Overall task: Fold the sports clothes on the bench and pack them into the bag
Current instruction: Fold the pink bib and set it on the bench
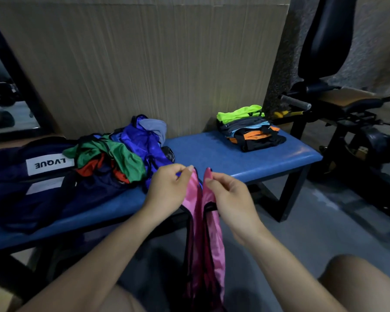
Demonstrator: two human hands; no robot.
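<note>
- We see the blue bench (212, 154) running from lower left to upper right, with a cardboard panel (144, 64) standing behind it.
- At the bench's left end lies the dark navy bag (20, 188), its white label reading "LVQUE" upside down from our side.
- Against the bag's right side sits the unfolded pile (122, 154) — green, red, navy and shiny blue pieces tangled together, with a grey-blue piece on top at the back.
- At the far right end of the bench, well apart from that pile, we find the folded stack (250, 129): neon yellow on top, grey and light blue under it, black with orange trim at the bottom.
- A gym machine (347, 109) stands to the right of the bench.
- The pink garment (203, 233) hangs in front of the bench's near edge, between our arms, dropping toward the floor; it has dark trim.
- Our left hand (167, 190) pinches one upper corner of the pink garment between thumb and fingers.
- Our right hand (230, 194) pinches the other upper corner — the two hands are near each other, just apart, holding the cloth up above the bench edge.
</note>
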